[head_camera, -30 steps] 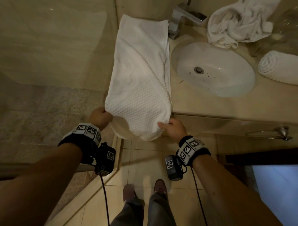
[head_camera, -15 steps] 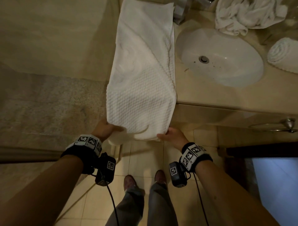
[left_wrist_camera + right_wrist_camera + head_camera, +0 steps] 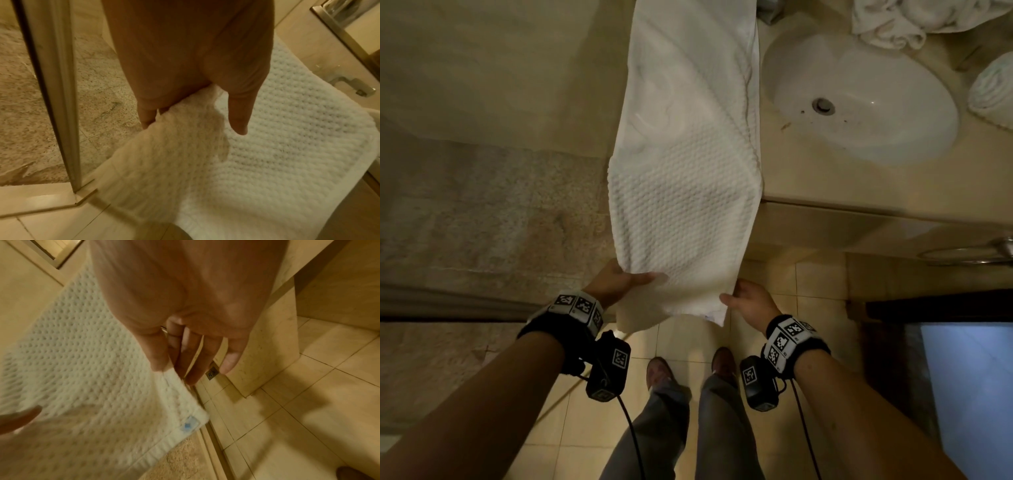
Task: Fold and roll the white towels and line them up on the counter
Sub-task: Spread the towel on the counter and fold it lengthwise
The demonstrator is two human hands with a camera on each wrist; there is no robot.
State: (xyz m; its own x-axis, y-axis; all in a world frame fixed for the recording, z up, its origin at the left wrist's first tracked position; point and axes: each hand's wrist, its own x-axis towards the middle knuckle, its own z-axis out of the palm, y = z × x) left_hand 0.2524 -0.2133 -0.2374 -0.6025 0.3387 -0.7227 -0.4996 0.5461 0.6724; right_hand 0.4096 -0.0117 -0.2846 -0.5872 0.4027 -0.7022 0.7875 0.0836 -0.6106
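There, both hands pinching the white towel's near end, one per corner.

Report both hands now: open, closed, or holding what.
Left hand: closed on the near left corner of the white towel, thumb on top.
Right hand: pinches the towel's near right edge between thumb and fingers.
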